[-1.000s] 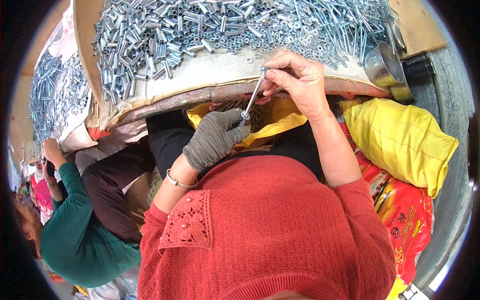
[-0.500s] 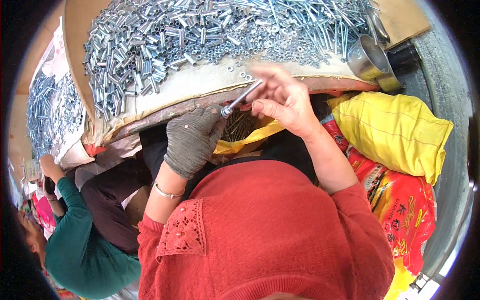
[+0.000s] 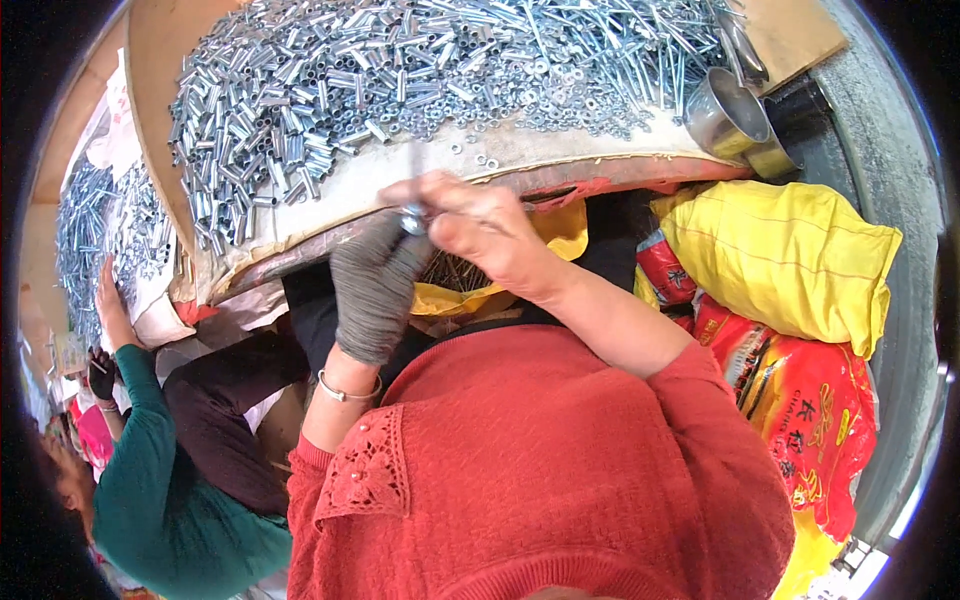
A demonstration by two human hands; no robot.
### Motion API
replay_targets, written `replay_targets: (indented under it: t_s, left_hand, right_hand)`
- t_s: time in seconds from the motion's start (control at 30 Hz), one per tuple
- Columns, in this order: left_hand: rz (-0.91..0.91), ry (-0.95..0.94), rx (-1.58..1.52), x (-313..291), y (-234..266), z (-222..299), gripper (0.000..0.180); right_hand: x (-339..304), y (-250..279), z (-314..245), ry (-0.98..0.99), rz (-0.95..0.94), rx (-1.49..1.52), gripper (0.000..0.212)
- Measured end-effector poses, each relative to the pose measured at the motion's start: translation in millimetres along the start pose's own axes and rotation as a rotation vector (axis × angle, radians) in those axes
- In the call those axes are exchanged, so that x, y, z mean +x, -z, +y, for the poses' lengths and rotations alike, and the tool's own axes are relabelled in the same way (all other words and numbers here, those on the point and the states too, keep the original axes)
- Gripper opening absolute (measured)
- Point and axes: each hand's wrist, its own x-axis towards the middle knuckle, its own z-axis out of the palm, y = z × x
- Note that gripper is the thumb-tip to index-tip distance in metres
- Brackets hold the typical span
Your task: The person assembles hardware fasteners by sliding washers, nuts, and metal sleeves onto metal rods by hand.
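Observation:
My left hand [image 3: 375, 285], in a grey knitted glove, grips a metal bolt [image 3: 413, 217] above the near edge of the work table. A nut or washer shows at its fingertips, and the bolt's thin shank is blurred by motion. My bare right hand [image 3: 490, 230] has come round the bolt, with its fingers on the far side and its thumb on the near side. Its fingertips are somewhat smeared. Below both hands, a yellow bag [image 3: 455, 298] holds a heap of thin metal pieces, partly hidden by my hands.
Metal sleeves [image 3: 270, 110], washers [image 3: 560, 90] and long bolts [image 3: 640, 50] cover the table. Metal cups [image 3: 728, 115] stand at its right end. Yellow sack [image 3: 790, 250] and red bag [image 3: 800, 400] lie right. At left, a co-worker in a green sleeve [image 3: 150, 400] works at another pile [image 3: 100, 220].
My right hand has moved left and closed in on the bolt. The bolt has swung from leaning right to pointing away from me. The co-worker's hand has reached further up toward their pile.

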Motion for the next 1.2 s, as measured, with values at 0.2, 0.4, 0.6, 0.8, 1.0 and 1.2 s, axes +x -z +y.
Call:
replay_targets:
  t_s: [0.2, 0.4, 0.6, 0.8, 1.0, 1.2]
  left_hand:
    - [-0.031, 0.057, 0.016, 4.4, 3.5, 2.8, 0.015]
    - [-0.116, 0.014, 0.117, -1.9, -8.4, 6.3, 0.017]
    - [-0.096, -0.190, 0.320, -1.6, -18.5, -3.3, 0.017]
    - [0.040, -0.456, 0.523, -0.9, -19.0, 7.5, 0.020]
    - [-0.655, 0.059, -0.202, 14.0, 15.6, -10.9, 0.012]
    - [-0.245, 0.342, -0.162, 12.0, 13.0, -40.0, 0.017]
  right_hand:
    - [-4.2, 6.9, 3.4, -0.138, 0.179, 0.200, 0.056]
    - [-6.0, 30.9, 3.7, -0.198, 0.207, 0.061, 0.047]
    - [-1.4, 25.8, 0.8, -0.185, 0.088, -0.143, 0.030]
    - [-5.4, 27.0, -3.9, -0.190, 0.029, -0.610, 0.028]
    - [-22.8, 28.2, 2.0, -0.178, -0.203, -0.040, 0.030]
    - [-20.9, 114.0, 14.5, -0.420, 0.331, -0.572, 0.017]
